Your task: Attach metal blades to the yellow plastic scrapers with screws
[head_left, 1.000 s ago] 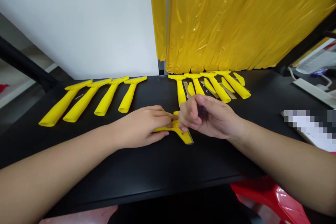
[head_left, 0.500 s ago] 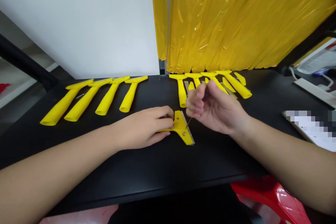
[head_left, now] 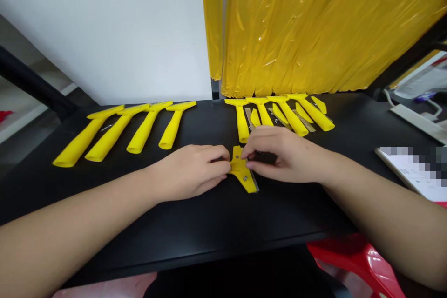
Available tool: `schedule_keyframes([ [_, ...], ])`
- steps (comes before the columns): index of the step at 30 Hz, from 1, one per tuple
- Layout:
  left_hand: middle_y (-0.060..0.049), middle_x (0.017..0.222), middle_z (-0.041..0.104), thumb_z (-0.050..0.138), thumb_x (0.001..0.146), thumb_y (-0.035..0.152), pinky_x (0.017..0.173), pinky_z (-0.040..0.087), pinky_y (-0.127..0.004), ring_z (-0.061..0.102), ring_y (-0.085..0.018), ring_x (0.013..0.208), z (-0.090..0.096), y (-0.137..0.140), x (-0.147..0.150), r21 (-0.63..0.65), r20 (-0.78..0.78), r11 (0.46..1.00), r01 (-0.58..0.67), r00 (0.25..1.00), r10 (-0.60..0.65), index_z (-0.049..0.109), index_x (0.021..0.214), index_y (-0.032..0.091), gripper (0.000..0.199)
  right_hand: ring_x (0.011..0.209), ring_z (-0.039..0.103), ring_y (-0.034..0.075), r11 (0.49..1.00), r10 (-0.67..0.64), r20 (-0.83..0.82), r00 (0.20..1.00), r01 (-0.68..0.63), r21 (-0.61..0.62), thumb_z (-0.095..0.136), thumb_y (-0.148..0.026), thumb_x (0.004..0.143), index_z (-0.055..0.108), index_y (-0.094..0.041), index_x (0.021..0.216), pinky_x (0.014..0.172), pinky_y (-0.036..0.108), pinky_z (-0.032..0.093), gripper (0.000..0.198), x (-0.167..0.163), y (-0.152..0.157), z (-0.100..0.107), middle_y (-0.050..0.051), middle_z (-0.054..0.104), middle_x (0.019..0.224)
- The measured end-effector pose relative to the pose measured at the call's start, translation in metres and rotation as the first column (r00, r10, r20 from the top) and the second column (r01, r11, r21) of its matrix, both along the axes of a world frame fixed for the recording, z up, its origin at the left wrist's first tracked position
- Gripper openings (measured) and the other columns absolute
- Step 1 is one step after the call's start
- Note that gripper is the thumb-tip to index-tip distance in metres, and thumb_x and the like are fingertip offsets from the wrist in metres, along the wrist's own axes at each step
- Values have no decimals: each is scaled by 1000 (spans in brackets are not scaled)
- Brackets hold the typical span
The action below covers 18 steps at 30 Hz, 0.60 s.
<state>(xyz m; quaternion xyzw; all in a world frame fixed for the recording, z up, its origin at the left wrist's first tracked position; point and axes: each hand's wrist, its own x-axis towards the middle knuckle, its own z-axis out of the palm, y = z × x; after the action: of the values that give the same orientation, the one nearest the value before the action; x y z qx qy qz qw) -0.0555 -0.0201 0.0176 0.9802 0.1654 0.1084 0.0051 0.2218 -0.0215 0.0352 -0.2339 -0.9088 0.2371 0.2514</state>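
A yellow scraper point(head_left: 240, 170) lies on the black tabletop with its blade edge facing right; two screws show on its head. My left hand point(head_left: 195, 167) is closed around its handle, most of which is hidden under the fingers. My right hand point(head_left: 282, 151) is at the blade side of the head, thumb and fingers bent together close to the upper screw. The thin metal-shafted tool seen in this hand a moment ago is mostly hidden behind the fingers; only a dark bit shows in the palm.
Several yellow scraper handles point(head_left: 136, 130) lie in a row at the back left. More handles point(head_left: 289, 116) lie at the back right, with yellow cover pieces and metal blades point(head_left: 305, 118) among them. A white printed sheet point(head_left: 408, 167) is at the right; a red stool point(head_left: 363, 260) stands below.
My right hand has turned from palm up to palm down and lowered onto the scraper's head, hiding the tool's shaft. My left hand and the scraper have barely moved.
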Motion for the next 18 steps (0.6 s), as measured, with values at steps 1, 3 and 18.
schedule_keyframes([
  [1,-7,109,68,51,107,23,79,59,-31,68,-18,84,0,0,0,8,2,1000,-1,1000,1,70,104,18,20,90,65,22,999,53,64,997,-53,-5,73,-26,96,75,-22,107,83,36,49,12,1,0,1,6,73,96],
  [3,-7,110,69,52,107,23,79,59,-31,68,-18,84,0,0,0,21,6,1000,-6,1000,6,70,105,19,19,94,66,23,992,125,137,983,-121,-42,75,-27,95,76,-22,111,86,37,50,16,1,1,1,7,74,99],
  [18,-8,111,71,50,108,25,80,59,-31,70,-18,86,-2,2,-1,33,-5,999,15,1000,-15,70,105,19,21,82,61,19,998,69,207,976,-66,-18,70,-8,86,69,-21,85,77,32,46,12,2,2,5,2,68,84],
])
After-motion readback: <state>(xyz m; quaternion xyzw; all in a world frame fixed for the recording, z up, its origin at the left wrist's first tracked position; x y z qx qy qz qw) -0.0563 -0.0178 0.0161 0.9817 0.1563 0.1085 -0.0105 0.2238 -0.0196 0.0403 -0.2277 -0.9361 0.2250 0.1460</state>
